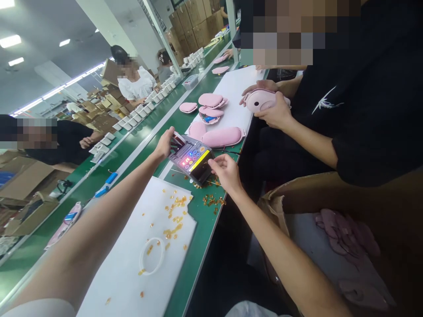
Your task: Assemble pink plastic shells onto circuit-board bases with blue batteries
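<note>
A grey tape dispenser [194, 160] with red lit digits and a yellow stripe stands tilted on the green table [194, 259]. My left hand [166, 141] grips its far left end, beside the tape roll [179, 140]. At its front right edge is my right hand [225, 171], thumb and forefinger pinched together; whatever lies between them is too small to name. Small amber pieces [176, 207] lie scattered on the white sheet [122, 259] and by the dispenser. A clear white ring [152, 256] rests on the sheet.
Pink cases [222, 137] lie just behind the dispenser. On the right a person holds a pink case [261, 100]. An open cardboard box [317, 187] with pink pieces stands below them. White parts [135, 116] line the table's far side, where other people sit.
</note>
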### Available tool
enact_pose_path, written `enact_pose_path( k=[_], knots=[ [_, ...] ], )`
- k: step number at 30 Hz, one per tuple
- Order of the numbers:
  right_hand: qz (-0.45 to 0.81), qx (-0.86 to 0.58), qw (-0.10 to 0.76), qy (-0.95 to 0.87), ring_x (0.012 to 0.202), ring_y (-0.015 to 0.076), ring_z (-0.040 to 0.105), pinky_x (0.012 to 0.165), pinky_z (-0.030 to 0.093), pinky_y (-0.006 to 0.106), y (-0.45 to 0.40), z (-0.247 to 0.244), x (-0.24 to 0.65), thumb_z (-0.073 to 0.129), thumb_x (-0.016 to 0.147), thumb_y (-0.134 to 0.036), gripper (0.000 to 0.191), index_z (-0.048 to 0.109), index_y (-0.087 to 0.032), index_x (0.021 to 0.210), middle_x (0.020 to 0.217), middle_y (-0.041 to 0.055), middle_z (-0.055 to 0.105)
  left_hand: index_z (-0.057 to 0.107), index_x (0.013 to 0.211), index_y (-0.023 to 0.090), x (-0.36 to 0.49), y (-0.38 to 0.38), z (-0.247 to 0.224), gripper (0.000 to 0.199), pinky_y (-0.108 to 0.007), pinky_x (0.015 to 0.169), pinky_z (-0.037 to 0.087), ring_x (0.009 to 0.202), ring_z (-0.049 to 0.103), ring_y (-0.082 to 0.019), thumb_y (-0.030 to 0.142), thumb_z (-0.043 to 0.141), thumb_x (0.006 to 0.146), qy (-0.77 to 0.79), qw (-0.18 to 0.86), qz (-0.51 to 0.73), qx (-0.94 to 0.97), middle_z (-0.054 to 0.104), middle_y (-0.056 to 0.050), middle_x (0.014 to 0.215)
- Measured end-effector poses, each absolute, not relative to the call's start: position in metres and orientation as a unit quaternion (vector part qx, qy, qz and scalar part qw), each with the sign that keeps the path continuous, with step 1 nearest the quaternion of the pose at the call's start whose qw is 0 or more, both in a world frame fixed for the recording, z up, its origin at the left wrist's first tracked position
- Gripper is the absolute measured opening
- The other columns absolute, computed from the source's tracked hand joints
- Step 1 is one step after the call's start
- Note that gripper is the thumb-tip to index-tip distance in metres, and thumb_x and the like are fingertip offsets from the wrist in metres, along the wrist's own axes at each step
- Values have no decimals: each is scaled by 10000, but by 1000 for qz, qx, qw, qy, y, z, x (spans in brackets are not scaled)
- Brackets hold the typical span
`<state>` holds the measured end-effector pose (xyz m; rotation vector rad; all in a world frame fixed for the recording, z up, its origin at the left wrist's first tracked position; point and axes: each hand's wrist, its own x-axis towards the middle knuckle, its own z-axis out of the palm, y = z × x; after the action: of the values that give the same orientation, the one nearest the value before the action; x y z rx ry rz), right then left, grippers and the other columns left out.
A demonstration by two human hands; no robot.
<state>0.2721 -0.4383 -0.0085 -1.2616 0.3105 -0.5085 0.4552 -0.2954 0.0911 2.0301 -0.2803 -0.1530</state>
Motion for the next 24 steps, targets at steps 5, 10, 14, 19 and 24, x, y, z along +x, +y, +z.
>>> enact_pose_path(
  k=[5, 10, 14, 19, 24],
  knots=[
    [-320, -633, 692, 134, 665, 155, 650, 661, 526, 279, -415, -3, 272, 707, 756, -295, 179, 634, -187, 879, 785, 18, 698, 551, 799, 161, 452, -297, 93, 418, -264, 503, 419, 521, 574, -163, 553, 484, 925, -106, 526, -66, 841, 620, -49, 676],
    [-404, -688, 584, 149, 725, 183, 660, 733, 526, 312, -405, -9, 275, 667, 827, -230, 74, 696, -166, 851, 845, 66, 717, 542, 777, 160, 450, -297, 95, 427, -270, 511, 415, 531, 585, -173, 568, 533, 903, -111, 535, -72, 834, 618, -50, 660],
    [-415, -716, 546, 132, 789, 190, 649, 715, 506, 291, -406, -12, 278, 566, 909, -229, 178, 703, -166, 815, 842, 79, 700, 534, 779, 166, 452, -295, 93, 445, -272, 517, 416, 538, 585, -177, 601, 539, 878, -117, 530, -74, 837, 626, -52, 659],
    [-377, -766, 521, -5, 752, 153, 635, 701, 484, 244, -392, -11, 251, 503, 932, -195, 260, 709, -188, 772, 826, 60, 687, 536, 809, 158, 453, -294, 92, 487, -298, 564, 416, 558, 575, -179, 640, 513, 870, -127, 514, -71, 846, 630, -62, 685],
    [-286, -812, 492, -130, 834, 145, 675, 749, 513, 231, -369, -27, 202, 496, 967, -187, 264, 758, -212, 948, 940, 58, 730, 564, 817, 157, 458, -290, 87, 524, -310, 594, 418, 585, 572, -186, 680, 530, 830, -143, 511, -62, 846, 622, -67, 713]
  ],
)
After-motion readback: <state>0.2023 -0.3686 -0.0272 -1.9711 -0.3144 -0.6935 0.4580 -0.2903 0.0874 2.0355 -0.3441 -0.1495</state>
